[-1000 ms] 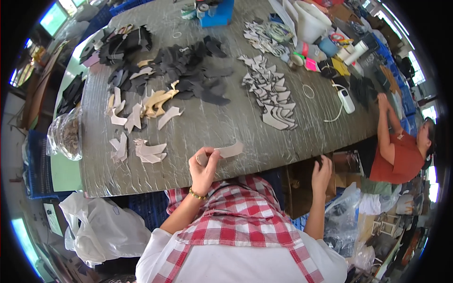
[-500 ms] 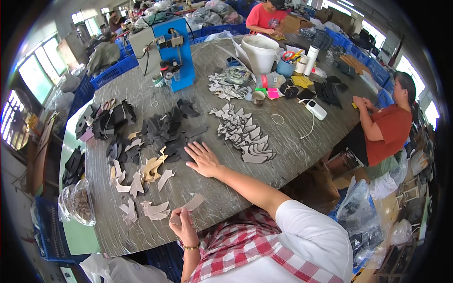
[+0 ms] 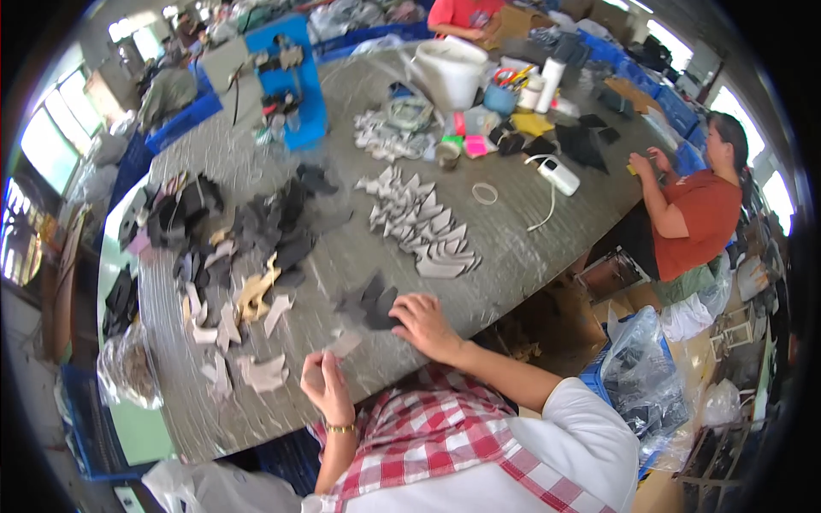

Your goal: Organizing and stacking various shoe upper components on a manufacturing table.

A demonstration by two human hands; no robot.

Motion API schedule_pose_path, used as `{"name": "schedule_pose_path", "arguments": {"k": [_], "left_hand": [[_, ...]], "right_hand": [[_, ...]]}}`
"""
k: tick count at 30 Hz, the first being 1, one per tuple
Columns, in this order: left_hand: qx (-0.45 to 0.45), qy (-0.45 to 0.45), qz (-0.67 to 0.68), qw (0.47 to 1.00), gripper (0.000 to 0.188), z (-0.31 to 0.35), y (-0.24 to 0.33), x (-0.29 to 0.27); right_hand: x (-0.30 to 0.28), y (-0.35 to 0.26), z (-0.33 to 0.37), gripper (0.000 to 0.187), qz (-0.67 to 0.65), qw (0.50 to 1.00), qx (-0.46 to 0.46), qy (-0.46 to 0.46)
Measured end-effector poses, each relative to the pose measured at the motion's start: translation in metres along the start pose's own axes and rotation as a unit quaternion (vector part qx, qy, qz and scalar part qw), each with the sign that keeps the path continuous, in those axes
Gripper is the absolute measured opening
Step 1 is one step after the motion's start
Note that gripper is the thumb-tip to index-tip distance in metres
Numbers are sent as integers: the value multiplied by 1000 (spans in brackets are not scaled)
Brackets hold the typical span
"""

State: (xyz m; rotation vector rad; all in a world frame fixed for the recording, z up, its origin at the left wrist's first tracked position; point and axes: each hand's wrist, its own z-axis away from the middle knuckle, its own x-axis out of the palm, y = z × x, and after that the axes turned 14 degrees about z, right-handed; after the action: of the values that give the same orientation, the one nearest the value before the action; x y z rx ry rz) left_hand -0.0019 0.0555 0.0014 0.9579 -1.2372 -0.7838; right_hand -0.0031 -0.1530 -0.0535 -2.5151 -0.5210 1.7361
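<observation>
My left hand (image 3: 325, 382), near the table's front edge, pinches a small light grey cut piece (image 3: 345, 343) that sticks out past the fingertips. To its right, my right hand (image 3: 425, 325) has its fingers bent over the edge of several dark grey cut pieces (image 3: 368, 301), just above or on the table; motion blurs them. Ahead and left lies a loose heap of dark pieces (image 3: 269, 218). Beige pieces (image 3: 256, 291) and light grey pieces (image 3: 263, 373) are scattered nearer. Overlapping rows of grey pieces with dark edges (image 3: 419, 224) lie beyond my right hand.
A blue machine (image 3: 295, 85) stands at the far left of the table (image 3: 513, 256). A white bucket (image 3: 449, 75), a blue cup of tools (image 3: 500, 97) and a white corded device (image 3: 558, 176) are farther back. A co-worker in red (image 3: 697, 214) sits at the right.
My right hand has come back toward me from the dark heap, bringing several dark grey pieces. My left hand still pinches the light piece. The view has shifted slightly.
</observation>
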Motion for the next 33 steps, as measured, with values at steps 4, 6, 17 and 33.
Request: {"name": "schedule_pose_path", "arguments": {"k": [4,6,17,33], "left_hand": [[81,-21,-73,994,13,-8,-3,4],[108,-5,-88,990,12,-10,-7,13],[220,-164,-256,927,9,23,-11,43],[65,-341,-278,896,35,22,-15,1]], "right_hand": [[-32,0,-5,36,21,997,-60,53],[-47,2,0,40,21,998,-56,35],[-70,-48,4,21,-24,995,-14,98],[-101,4,41,8,-470,833,291,-34]]}}
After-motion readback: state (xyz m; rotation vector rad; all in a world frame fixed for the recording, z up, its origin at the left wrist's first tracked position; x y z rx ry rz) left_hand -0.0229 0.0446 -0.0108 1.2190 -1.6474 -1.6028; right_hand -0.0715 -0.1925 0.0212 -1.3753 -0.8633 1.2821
